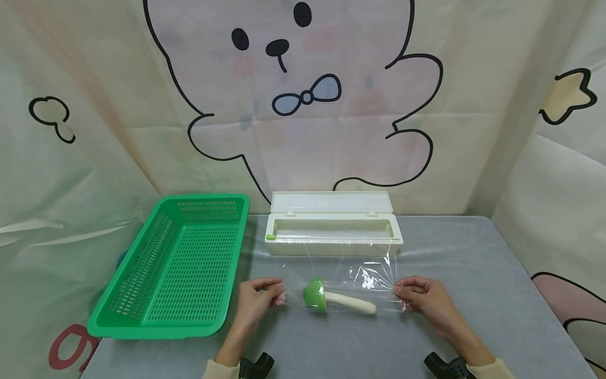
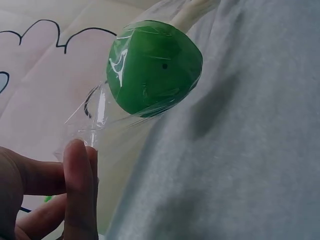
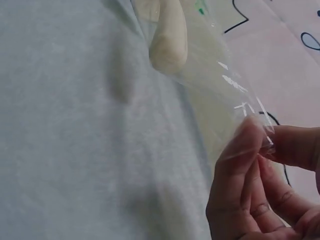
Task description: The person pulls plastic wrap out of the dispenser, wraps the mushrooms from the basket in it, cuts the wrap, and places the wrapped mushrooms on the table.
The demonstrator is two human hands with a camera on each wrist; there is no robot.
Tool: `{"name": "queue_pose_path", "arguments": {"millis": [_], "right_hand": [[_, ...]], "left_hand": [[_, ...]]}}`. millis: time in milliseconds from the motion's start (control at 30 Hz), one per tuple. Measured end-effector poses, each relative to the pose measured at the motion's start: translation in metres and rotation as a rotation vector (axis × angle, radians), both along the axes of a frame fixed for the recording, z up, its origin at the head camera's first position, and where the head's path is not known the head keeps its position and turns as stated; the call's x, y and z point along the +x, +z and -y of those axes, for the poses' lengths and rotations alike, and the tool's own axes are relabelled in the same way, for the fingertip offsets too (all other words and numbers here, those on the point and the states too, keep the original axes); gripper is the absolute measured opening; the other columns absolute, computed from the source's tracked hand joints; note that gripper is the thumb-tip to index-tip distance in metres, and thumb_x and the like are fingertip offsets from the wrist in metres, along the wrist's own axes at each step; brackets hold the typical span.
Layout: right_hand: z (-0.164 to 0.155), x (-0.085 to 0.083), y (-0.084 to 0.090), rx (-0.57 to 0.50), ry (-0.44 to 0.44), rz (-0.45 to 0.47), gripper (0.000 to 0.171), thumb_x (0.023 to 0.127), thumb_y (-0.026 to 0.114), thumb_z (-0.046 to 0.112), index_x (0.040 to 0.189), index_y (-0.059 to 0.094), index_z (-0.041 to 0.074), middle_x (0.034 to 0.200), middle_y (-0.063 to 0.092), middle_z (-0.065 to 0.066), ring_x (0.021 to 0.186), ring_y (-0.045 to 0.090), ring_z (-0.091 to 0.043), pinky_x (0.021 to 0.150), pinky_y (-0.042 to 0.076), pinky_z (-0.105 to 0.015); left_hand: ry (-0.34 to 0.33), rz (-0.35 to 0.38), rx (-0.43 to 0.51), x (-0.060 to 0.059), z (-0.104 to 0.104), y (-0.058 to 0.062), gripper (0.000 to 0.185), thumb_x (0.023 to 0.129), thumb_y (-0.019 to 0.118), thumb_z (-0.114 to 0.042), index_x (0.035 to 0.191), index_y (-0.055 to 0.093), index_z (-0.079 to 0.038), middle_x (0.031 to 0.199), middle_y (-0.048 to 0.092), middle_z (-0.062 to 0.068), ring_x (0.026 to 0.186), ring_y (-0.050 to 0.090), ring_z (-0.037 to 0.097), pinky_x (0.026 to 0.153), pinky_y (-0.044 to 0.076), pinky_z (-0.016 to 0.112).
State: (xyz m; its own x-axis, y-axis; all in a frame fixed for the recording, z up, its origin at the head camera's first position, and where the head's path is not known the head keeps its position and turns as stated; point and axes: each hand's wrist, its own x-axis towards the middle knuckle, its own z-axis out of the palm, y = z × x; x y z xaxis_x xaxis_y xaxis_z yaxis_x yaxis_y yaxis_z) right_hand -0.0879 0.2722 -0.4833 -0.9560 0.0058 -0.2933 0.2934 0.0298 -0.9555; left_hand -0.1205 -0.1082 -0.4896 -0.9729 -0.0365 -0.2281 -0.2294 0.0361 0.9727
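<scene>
Clear film (image 1: 338, 276) is pinched by left hand (image 1: 258, 301) and right hand (image 1: 423, 299) over the toy mushroom (image 1: 337, 299), whose green cap points toward nine o'clock and stem toward three.

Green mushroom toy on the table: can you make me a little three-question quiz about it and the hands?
1. True or false: the green basket holds the mushroom toy.
2. What do both hands pinch? A) cling film B) a spoon C) the basket
3. Fill in: the dispenser box behind the toy has its lid ____.

Key: 1. False, the toy lies on the grey table under the film. 2. A, the left hand and right hand pinch the cling film at its corners. 3. Open.
</scene>
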Motion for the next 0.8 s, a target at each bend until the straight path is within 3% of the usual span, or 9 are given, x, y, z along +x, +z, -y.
{"name": "queue_pose_path", "arguments": {"millis": [300, 433, 600, 800], "right_hand": [[0.003, 0.002, -0.015, 0.085, 0.037, 0.058, 0.025, 0.093, 0.071, 0.002, 0.110, 0.063, -0.014, 0.081, 0.072, -0.004, 0.064, 0.063, -0.009, 0.058, 0.056, -0.026], [0.007, 0.002, -0.021, 0.159, -0.001, 0.063, 0.028, 0.092, 0.072, 0.002, 0.111, 0.061, -0.014, 0.080, 0.072, -0.007, 0.061, 0.062, -0.011, 0.056, 0.055, -0.027], [0.013, 0.000, -0.024, 0.259, -0.044, -0.023, 0.030, 0.090, 0.074, 0.001, 0.110, 0.056, -0.013, 0.074, 0.068, -0.009, 0.057, 0.060, -0.012, 0.054, 0.054, -0.026], [0.018, 0.003, -0.022, 0.400, -0.073, -0.133, 0.032, 0.089, 0.075, 0.000, 0.110, 0.052, -0.010, 0.075, 0.069, -0.010, 0.056, 0.061, -0.012, 0.054, 0.052, -0.025]], "left_hand": [[-0.035, 0.041, -0.010, 0.001, -0.001, -0.017, 0.019, 0.088, 0.072, 0.006, 0.102, 0.070, 0.018, 0.079, 0.072, 0.015, 0.058, 0.066, 0.011, 0.054, 0.057, 0.024], [-0.029, 0.008, -0.032, 0.002, -0.003, -0.020, 0.018, 0.087, 0.072, 0.006, 0.101, 0.070, 0.017, 0.077, 0.072, 0.014, 0.059, 0.066, 0.012, 0.055, 0.058, 0.025], [-0.002, -0.049, -0.049, 0.000, -0.005, -0.021, 0.020, 0.089, 0.072, 0.003, 0.105, 0.069, 0.015, 0.080, 0.072, 0.015, 0.060, 0.068, 0.015, 0.058, 0.060, 0.029], [0.014, -0.066, 0.024, -0.001, -0.006, -0.019, 0.025, 0.092, 0.073, 0.000, 0.109, 0.064, 0.015, 0.086, 0.071, 0.022, 0.063, 0.070, 0.018, 0.060, 0.061, 0.032]]}}
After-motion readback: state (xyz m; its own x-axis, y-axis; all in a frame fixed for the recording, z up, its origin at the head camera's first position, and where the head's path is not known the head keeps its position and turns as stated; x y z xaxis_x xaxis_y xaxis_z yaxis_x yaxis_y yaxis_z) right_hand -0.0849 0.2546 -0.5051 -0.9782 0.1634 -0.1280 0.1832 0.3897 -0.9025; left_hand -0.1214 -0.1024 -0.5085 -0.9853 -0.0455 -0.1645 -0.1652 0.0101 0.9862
